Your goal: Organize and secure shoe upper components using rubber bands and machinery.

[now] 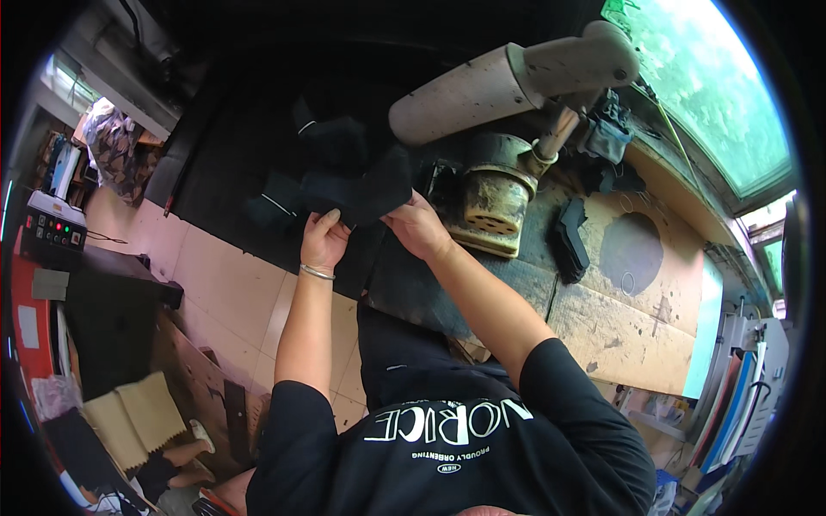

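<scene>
Between my two hands is a thin black piece of sheet material [383, 185], perhaps fabric or leather. My left hand [325, 241] pinches its near edge, with the thumb on top. My right hand [417, 225] grips its right edge, and some of those fingers are hidden beneath it. Other dark cut pieces [335, 138] lie just beyond, one with a short white strip. Left of the held piece is one more dark piece [277, 205], also crossed by a white line. Black on black makes the outlines hard to separate.
Right of my hands stands a grimy machine with a cylindrical pot [499, 193]; a thick pale arm [465, 95] reaches above the bench. A stack of black cut pieces [570, 241] rests on stained cardboard [637, 318]. Far left is a control box [53, 228] with lit red and green lamps.
</scene>
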Available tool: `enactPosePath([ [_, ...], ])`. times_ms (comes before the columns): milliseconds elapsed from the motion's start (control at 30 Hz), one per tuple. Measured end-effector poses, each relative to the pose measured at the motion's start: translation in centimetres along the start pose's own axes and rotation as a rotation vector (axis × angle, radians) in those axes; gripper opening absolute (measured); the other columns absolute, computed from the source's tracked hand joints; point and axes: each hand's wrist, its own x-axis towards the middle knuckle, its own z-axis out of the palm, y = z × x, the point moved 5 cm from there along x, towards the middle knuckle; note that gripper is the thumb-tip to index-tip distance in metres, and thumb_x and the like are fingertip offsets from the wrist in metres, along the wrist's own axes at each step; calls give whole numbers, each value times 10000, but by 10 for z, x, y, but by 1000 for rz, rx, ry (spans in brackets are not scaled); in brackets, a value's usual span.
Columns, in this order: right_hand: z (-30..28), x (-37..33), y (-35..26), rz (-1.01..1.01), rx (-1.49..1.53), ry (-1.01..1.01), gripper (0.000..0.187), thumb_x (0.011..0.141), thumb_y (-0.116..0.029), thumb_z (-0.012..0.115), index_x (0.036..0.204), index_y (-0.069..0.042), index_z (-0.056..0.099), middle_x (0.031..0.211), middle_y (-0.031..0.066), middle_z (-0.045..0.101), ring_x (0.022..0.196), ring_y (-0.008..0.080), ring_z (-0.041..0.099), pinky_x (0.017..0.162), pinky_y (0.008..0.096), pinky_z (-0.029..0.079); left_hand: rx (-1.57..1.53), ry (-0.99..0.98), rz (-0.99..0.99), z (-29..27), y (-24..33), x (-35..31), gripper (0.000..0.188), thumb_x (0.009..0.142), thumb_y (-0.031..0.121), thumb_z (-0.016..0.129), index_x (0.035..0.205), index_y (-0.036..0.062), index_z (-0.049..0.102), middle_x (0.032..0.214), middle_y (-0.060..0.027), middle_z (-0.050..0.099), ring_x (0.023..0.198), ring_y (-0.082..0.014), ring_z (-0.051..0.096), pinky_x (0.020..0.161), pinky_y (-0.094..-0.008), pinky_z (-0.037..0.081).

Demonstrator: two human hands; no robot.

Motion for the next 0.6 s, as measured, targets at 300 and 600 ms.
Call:
enactPosePath([
  [300,-6,70,-10,-99,136,7,368,846,78,484,1188,-35,558,1109,65,582,1083,181,556,988,369,449,-80,40,34,-5,25,69,171,912,-22,528,1003,10,669,1107,-154,681,1060,-296,658,884,-452,568],
  [600,-2,68,-27,-165,220,75,407,828,89,487,1213,-41,511,1179,92,576,1163,247,549,1031,412,418,-120,-68,-6,-1,21,88,182,905,-40,533,1001,25,674,1100,-158,682,1033,-297,665,831,-442,580],
])
